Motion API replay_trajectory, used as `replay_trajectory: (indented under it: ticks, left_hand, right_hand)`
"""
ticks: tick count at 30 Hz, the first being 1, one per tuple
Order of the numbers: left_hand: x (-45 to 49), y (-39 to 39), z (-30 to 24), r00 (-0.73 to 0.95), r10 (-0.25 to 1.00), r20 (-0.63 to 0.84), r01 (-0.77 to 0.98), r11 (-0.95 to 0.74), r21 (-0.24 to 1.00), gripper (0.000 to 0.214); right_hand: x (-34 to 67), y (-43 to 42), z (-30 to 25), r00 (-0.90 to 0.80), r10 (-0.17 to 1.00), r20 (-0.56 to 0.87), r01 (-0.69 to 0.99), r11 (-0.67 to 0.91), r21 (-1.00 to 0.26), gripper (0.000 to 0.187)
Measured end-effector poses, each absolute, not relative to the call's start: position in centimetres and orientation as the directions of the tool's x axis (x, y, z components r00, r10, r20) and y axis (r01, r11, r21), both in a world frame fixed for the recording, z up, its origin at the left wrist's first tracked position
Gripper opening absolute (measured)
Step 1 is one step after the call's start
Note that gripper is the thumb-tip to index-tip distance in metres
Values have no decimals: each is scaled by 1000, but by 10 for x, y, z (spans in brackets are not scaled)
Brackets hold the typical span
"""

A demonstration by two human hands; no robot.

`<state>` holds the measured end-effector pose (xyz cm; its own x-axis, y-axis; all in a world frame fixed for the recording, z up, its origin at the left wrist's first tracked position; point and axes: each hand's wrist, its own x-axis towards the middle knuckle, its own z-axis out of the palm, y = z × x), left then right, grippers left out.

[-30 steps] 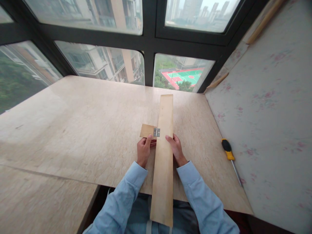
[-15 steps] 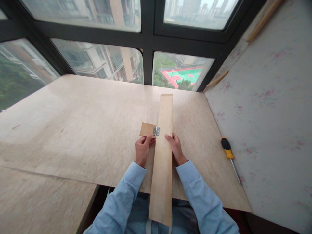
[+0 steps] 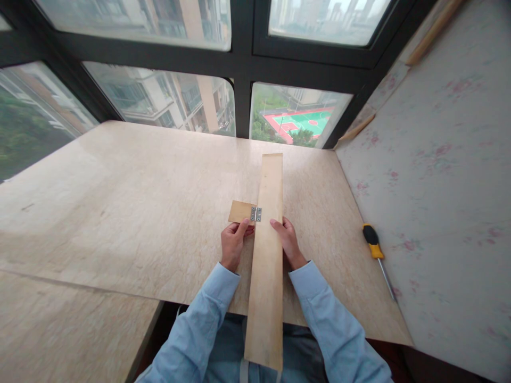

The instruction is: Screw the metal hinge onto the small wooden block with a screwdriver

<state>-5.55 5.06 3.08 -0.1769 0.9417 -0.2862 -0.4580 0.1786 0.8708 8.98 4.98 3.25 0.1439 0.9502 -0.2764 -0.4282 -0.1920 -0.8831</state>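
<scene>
A long pale wooden board point(image 3: 266, 276) points away from me, its near end jutting over the counter's front edge. A small metal hinge point(image 3: 256, 214) joins its left edge to a short wooden piece point(image 3: 240, 211). My left hand point(image 3: 235, 239) pinches the lower edge of that short piece by the hinge, thumb on top and fingers partly hidden beneath. On the other side, my right hand point(image 3: 288, 242) grips the board's right edge; its thumb lies on the upper face and the other fingers are mostly hidden.
A screwdriver point(image 3: 373, 242) with a black and yellow handle lies at the right, along the flowered wall point(image 3: 447, 202). The stone-patterned counter point(image 3: 120, 213) runs back to dark-framed windows point(image 3: 241, 96). A lower-left counter section point(image 3: 72, 324) meets it at a seam.
</scene>
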Motion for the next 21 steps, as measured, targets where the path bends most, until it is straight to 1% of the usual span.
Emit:
replay_trajectory:
  ticks: [6, 15, 21]
  left_hand:
    - [-55, 50, 33, -183, 947, -262, -480, 147, 865, 41]
    - [-54, 50, 38, -157, 950, -270, -503, 159, 850, 42]
    - [-52, 49, 39, -209, 944, -256, -492, 125, 861, 40]
  right_hand:
    - [89, 49, 35, 145, 950, -278, -421, -195, -886, 43]
    - [89, 49, 36, 147, 951, -274, -424, -189, -886, 44]
    - [88, 49, 36, 138, 955, -264, -446, -179, -877, 43]
